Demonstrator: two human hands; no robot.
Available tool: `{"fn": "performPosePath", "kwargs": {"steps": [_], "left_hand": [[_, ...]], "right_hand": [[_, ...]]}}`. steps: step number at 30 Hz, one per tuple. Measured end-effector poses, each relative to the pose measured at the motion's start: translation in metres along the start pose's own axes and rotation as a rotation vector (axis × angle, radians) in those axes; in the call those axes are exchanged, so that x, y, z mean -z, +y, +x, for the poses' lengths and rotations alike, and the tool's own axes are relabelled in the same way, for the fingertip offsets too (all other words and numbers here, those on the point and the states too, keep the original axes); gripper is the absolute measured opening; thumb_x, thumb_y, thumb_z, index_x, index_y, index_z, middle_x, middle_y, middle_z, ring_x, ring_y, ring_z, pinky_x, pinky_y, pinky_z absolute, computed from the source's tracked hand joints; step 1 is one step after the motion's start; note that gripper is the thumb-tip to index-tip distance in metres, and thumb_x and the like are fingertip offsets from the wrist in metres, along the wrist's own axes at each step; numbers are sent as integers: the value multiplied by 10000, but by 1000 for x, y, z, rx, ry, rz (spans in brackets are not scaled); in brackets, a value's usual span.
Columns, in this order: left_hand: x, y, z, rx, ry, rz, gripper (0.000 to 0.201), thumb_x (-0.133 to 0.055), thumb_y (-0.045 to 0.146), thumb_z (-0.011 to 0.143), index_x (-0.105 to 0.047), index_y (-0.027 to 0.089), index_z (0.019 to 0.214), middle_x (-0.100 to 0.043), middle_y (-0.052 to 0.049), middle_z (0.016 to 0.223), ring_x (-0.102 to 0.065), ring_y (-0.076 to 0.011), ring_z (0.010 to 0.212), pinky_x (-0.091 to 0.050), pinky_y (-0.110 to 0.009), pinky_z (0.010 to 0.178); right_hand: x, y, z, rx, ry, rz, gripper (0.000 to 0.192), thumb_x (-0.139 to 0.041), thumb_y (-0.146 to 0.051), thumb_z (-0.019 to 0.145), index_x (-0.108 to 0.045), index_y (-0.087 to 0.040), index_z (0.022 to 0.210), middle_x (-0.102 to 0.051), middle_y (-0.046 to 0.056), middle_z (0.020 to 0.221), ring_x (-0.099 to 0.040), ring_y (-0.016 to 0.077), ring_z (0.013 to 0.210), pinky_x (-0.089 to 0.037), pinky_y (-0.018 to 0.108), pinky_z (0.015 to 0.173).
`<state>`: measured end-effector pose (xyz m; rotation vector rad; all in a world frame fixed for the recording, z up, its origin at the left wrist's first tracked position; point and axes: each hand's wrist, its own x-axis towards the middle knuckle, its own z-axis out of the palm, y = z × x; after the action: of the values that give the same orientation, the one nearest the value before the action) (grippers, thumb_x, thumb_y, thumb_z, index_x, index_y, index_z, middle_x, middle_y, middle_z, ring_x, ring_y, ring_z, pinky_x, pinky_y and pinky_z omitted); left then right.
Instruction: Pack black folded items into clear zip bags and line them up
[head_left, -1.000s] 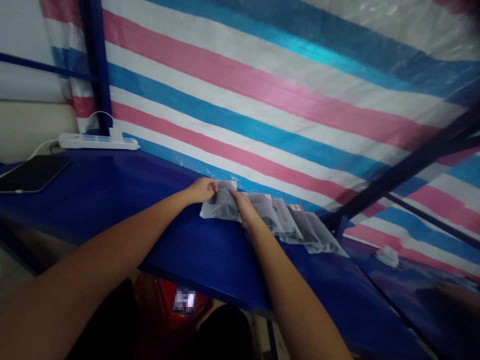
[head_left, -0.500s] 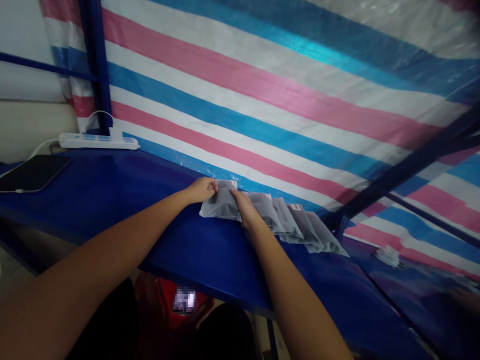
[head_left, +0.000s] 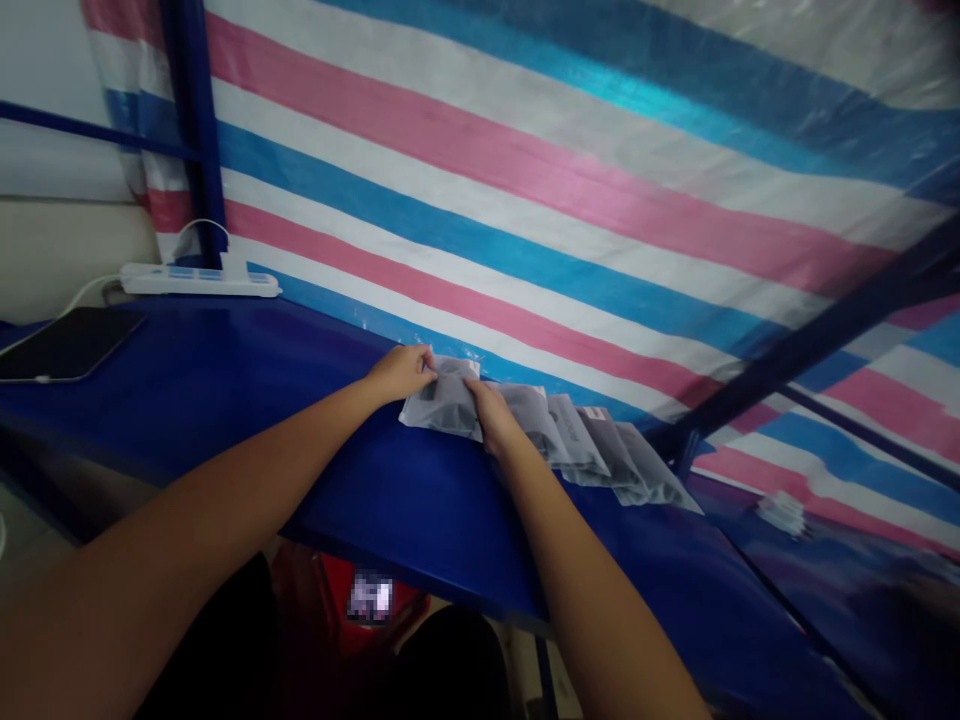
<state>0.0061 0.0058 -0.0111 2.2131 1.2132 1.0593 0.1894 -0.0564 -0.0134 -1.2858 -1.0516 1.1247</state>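
Note:
A frosted plastic bag (head_left: 444, 408) with something dark inside lies on the blue table. My left hand (head_left: 403, 373) is closed at the bag's upper left edge, its fingertips pinching there. At the opposite side, my right hand (head_left: 493, 415) grips the right edge, thumb on top; its other fingers are mostly hidden. Right of that hand, several similar frosted bags (head_left: 568, 435) overlap in a row along the back of the table.
The blue tabletop (head_left: 420, 500) runs against a striped plastic sheet (head_left: 480, 230). At the left are a white power strip (head_left: 199, 281) and a dark tablet (head_left: 71, 343) with a cable. Below the front edge stands a red stool (head_left: 337, 600) with a blurred-out object on it.
My left hand has shifted up slightly at the bag's edge, its fingers a little more raised. The right hand keeps its place on the bag, and the row of bags lies as before.

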Motion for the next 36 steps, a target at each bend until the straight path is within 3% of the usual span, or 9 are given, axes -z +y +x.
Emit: {"fn": "performPosePath", "kwargs": {"steps": [12, 22, 31, 36], "left_hand": [[4, 2, 2, -19, 118, 10, 65, -670, 239, 798, -632, 202, 836, -575, 32, 631, -530, -128, 615, -337, -268, 588], [1, -3, 3, -11, 148, -7, 286, -708, 444, 784, -545, 209, 767, -569, 31, 660, -509, -124, 615, -315, -273, 567], [3, -2, 2, -71, 100, 41, 336, -651, 327, 797, -406, 209, 599, -453, 43, 546, -390, -120, 541, -233, -306, 546], [2, -3, 2, -85, 121, 2, 268, -658, 316, 774, -459, 211, 628, -508, 36, 591, -431, -125, 568, -260, -301, 558]], "right_hand": [[-1, 0, 2, -2, 16, -16, 212, -637, -371, 834, -651, -199, 959, -726, 54, 907, -688, 225, 841, -569, 360, 783], [0, 1, 3, 3, 12, -37, 260, -648, -395, 821, -641, -212, 1005, -724, 46, 953, -676, 234, 957, -570, 376, 827], [2, 3, 1, 36, -18, -61, 270, -623, -418, 838, -635, -220, 1021, -722, 65, 982, -670, 241, 997, -568, 364, 838], [1, 1, 1, 7, -7, -37, 282, -645, -410, 817, -634, -207, 1013, -719, 70, 984, -677, 244, 972, -565, 377, 848]]}}
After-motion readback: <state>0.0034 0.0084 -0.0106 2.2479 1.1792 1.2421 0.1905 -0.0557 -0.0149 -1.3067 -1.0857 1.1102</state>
